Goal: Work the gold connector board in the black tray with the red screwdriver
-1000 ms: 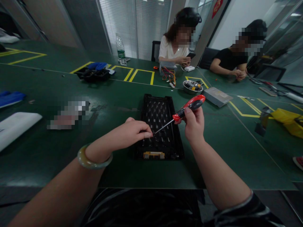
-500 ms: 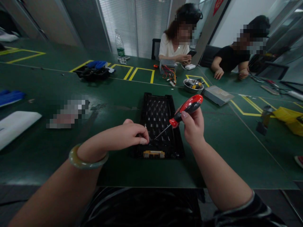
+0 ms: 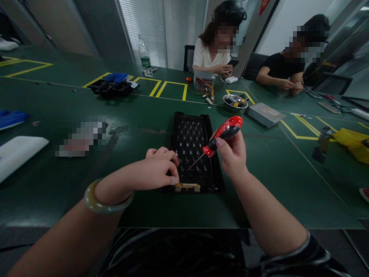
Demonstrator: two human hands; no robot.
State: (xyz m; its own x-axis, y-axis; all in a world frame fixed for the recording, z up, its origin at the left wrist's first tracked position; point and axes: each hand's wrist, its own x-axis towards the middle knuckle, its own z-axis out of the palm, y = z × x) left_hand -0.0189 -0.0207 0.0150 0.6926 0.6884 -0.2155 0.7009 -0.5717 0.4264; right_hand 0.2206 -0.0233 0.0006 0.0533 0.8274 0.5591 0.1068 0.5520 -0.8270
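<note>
A black rectangular casing (image 3: pixel 190 130) with a patterned inside lies on the green table in front of me. An orange-yellow connector piece (image 3: pixel 187 187) sits at its near end. My right hand (image 3: pixel 232 152) grips a screwdriver (image 3: pixel 227 130) with a red and black handle; its thin shaft slants down left over the casing. My left hand (image 3: pixel 161 167) is at the casing's near left edge, fingers curled and thumb close to the connector's left end. Whatever may be between those fingers is too small or hidden to make out.
Behind the casing stand a metal bowl (image 3: pixel 235 103) of tools, a grey metal box (image 3: pixel 265 114) and bundled wires (image 3: pixel 206 89). Further left are a black tray (image 3: pixel 109 87) and a bottle (image 3: pixel 145 57). Two people sit across the table (image 3: pixel 138 127).
My left hand has moved slightly nearer to me, toward the connector, with its fingers more bent. The screwdriver has shifted a little left, its tip slightly raised.
</note>
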